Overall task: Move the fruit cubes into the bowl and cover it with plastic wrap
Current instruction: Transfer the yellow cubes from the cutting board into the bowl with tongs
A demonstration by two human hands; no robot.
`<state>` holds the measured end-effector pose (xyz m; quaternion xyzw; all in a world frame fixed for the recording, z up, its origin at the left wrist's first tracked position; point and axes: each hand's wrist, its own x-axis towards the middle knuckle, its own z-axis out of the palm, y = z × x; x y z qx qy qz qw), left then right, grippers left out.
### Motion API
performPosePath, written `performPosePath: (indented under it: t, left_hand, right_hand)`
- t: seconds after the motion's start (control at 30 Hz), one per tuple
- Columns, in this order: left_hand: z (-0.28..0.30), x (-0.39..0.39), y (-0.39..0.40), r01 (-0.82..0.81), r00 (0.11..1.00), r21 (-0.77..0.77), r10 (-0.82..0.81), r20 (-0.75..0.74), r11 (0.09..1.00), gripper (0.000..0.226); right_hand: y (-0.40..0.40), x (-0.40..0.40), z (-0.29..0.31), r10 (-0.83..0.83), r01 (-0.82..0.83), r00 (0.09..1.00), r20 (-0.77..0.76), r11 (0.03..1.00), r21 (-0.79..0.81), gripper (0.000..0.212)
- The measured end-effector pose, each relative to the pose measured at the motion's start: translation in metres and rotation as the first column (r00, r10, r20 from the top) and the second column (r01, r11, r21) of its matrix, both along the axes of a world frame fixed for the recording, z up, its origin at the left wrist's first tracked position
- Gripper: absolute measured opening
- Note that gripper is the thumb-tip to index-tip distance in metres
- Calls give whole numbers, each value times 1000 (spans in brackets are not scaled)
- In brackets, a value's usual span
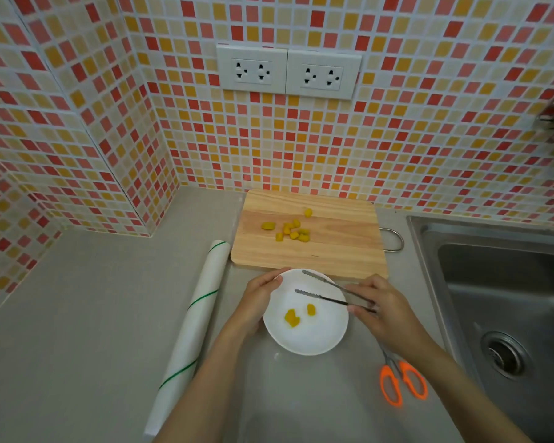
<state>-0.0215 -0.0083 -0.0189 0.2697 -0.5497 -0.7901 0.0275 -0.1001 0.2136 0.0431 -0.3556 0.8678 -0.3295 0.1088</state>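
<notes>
White bowl (pixel 306 334) – few fruit cubes (pixel 292 317) inside, right hand (pixel 379 310) gripping parted tongs (pixel 330 290)

scissors (pixel 403 377): right forearm is covering the blades
sink (pixel 506 302): right edge is cutting it off
tongs (pixel 330 290): right hand (pixel 379 306) is hiding the handle

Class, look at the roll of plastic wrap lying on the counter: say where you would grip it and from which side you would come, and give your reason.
Probably grip the roll of plastic wrap around its middle, coming from above with the left hand, nearest it. It lies flat as a long cylinder, running from beside the cutting board toward the viewer, so a mid-length grasp should keep it balanced.
</notes>
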Motion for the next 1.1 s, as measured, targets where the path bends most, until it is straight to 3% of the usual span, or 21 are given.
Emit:
performPosePath:
  t: [0.13, 0.23, 0.33, 0.5, 0.87, 1.0, 1.1]
  left_hand:
    - [-4, 0, -1, -41, 999, -1, 41, 11, 999, 26]
    - [-6, -1, -1, -55, 998, -4, 55, 23, 998, 25]
    - [-8, 0, 0, -70, 997, 28, 69, 25, 997, 26]
    - [-10, 7, 4, -80, 997, 177, 82, -4, 981, 33]
    - [-11, 9, -1, 21, 999, 72, -17, -52, 997, 35]
    - [-10, 9, 1, 4, 999, 89, -1, -37, 996, 36]
    - [-8, 10, 2, 9, 999, 99, -6, -31, 995, 36]
  right_hand:
    - [-13, -25, 5, -85, 82, 995, -54, 995, -57, 37]
    - [-31, -54, -7, -222, 223, 974, -52, 975, 21, 34]
    - [-50, -73, -29, -257, 259, 966, -26, 961, 93, 28]
    - [-72, -79, -53, -229, 231, 973, -29, 967, 110, 26]
    - [-46, -45, -35, -280, 274, 960, -10, 947, -168, 25]
    - [-22, -15, -22, -177, 178, 984, 24, 961, -213, 29]
    - [-7, 2, -17, -74, 79, 996, 42, 987, -137, 37]
